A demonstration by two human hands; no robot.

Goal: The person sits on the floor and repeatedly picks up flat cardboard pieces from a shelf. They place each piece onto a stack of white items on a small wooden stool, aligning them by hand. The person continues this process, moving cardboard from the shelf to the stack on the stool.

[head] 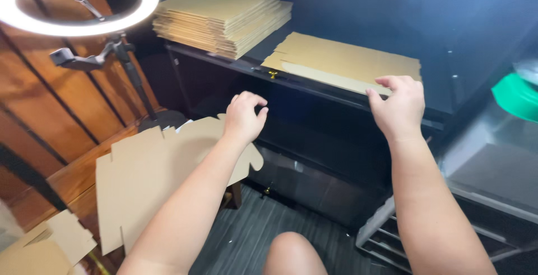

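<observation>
We see a tall stack of flat brown cardboard blanks [224, 17] at the back of the dark cabinet surface [314, 87], and nearer, a single flat brown cardboard sheet [342, 62] lying at its front edge. It looks light, thin and bendy, best taken along that edge. Our right hand [399, 108] rests open, fingertips on it; our left hand [244, 119] hovers half-curled, holding nothing.
</observation>
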